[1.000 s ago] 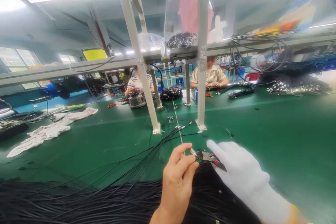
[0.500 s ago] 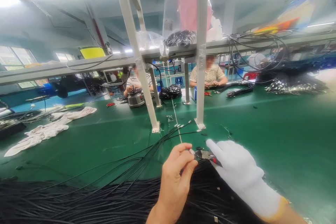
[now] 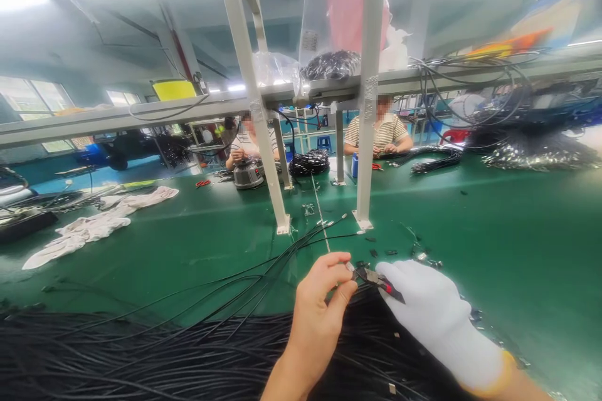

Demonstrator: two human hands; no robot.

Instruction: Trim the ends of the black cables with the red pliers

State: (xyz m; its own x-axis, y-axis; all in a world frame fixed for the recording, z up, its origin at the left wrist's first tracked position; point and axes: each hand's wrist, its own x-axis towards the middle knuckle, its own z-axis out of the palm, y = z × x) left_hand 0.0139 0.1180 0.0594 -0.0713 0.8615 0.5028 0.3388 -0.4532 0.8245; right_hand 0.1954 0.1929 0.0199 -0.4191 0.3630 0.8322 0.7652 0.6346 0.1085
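Observation:
Between the thumb and fingers of my bare left hand (image 3: 324,294) is a small clear-and-silver cable connector (image 3: 349,267), mostly covered by the fingertips. My right hand (image 3: 427,313), in a white glove with a yellow cuff, is closed round a pair of cutting pliers (image 3: 379,281) with red-and-black handles. The pliers' jaws point left and meet the connector; whether they grip it I cannot tell. A bundle of black cables (image 3: 141,357) spreads under both hands, and several cable ends with pale tips (image 3: 345,217) lie beyond my left hand.
White shelf posts (image 3: 369,169) stand on the green table (image 3: 226,225). Black scraps and small metal bits (image 3: 426,258) lie beyond the glove. A white cloth (image 3: 103,222) is at left. Two people (image 3: 376,138) sit across, near a grey round device (image 3: 249,175) and red-handled scissors (image 3: 202,183).
The view has shifted slightly, so the table and shelf appear farther right. Both hands keep the same hold, and the plier jaws stay at the connector. More scraps show beyond the glove.

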